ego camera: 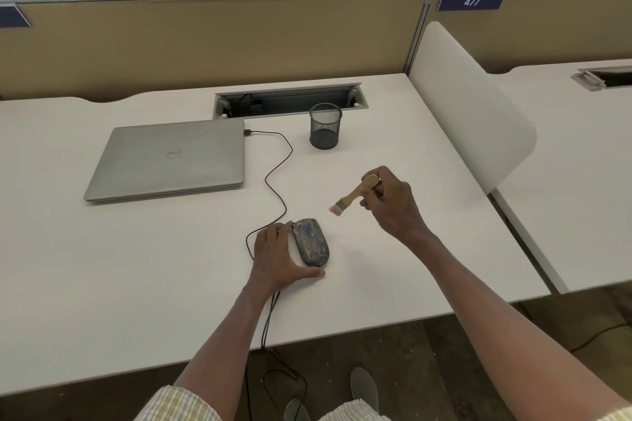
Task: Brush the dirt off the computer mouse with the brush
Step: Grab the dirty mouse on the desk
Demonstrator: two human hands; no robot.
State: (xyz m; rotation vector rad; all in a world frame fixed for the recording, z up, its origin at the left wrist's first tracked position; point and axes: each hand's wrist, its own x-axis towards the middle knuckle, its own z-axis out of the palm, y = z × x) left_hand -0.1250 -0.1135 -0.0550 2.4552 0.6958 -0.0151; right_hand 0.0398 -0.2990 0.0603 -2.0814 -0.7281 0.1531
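Note:
A dark computer mouse speckled with tan dirt lies on the white desk, near its front middle. My left hand cups it from the left, fingers along its side and thumb curled round its rear end. My right hand holds a small wooden-handled brush above the desk, up and to the right of the mouse. The pinkish bristles point down-left and hang clear of the mouse.
A closed silver laptop lies at the left, its black cable looping past the mouse and off the front edge. A black mesh pen cup stands behind, by an open cable tray. A white divider bounds the right.

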